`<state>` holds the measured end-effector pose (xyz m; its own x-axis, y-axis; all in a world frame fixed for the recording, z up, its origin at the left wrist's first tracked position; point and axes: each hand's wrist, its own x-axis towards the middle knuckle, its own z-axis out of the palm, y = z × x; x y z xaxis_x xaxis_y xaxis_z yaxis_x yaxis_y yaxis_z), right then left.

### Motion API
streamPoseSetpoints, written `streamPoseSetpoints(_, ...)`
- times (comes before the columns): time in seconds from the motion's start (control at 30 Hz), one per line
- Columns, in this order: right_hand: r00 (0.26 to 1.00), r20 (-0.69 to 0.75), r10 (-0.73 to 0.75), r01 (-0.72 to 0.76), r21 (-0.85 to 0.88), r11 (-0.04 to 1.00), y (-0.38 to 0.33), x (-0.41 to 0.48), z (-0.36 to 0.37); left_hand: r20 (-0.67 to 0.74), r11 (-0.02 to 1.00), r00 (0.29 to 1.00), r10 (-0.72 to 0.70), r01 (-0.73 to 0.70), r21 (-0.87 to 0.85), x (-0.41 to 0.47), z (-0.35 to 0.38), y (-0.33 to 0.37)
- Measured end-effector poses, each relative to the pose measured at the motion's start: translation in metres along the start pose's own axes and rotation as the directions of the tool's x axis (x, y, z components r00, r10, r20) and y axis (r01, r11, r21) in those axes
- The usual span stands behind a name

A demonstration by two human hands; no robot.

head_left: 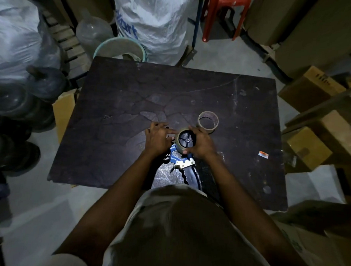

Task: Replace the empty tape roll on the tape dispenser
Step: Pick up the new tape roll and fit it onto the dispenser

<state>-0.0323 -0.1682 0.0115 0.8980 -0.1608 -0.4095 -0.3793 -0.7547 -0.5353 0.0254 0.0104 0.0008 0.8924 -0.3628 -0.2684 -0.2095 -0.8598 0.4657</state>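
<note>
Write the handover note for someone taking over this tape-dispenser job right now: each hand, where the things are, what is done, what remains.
Left hand: on the dispenser's front, beside the roll; grip unclear.
Right hand: wrapped around the tape roll on the hub.
Tape dispenser: blue, lying on the dark table, handle toward the person.
Empty core: standing loose on the table, just beyond the right hand.
Done: old core off, new roll on the hub.
Left: probably check the seating, thread the tape to the blade; threading cannot be seen.
</note>
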Motion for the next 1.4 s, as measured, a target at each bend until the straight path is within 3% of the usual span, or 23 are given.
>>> streamPoseSetpoints(0.23,1.0,0.011,-0.001,0.0,0.054,0.999,0.008,-0.004,0.011,-0.034,0.999,0.999,0.0,-0.001,-0.038,-0.004,-0.004,-0.001)
streamPoseSetpoints(0.43,0.987,-0.159,-0.028,0.058,0.188,0.98,0.038,-0.034,0.018,-0.303,0.983,0.952,-0.042,-0.015,-0.184,-0.045,0.002,-0.023)
streamPoseSetpoints(0.53,0.972,-0.236,-0.006,0.057,0.211,0.976,0.04,-0.035,0.017,-0.224,0.989,0.974,0.019,-0.05,-0.135,-0.056,0.014,-0.02)
streamPoseSetpoints(0.67,0.974,-0.221,-0.046,0.098,0.234,0.967,0.033,-0.034,0.018,-0.099,0.999,0.994,0.046,-0.047,-0.003,-0.047,0.021,-0.006)
streamPoseSetpoints(0.93,0.969,-0.245,-0.016,0.099,0.331,0.938,0.051,-0.035,0.014,-0.036,0.974,0.998,0.048,-0.038,0.224,-0.029,0.033,0.008)
streamPoseSetpoints(1.4,0.989,-0.148,-0.001,0.056,0.365,0.929,0.049,-0.032,0.007,-0.207,0.975,0.973,0.106,-0.062,0.212,-0.036,0.045,0.004)
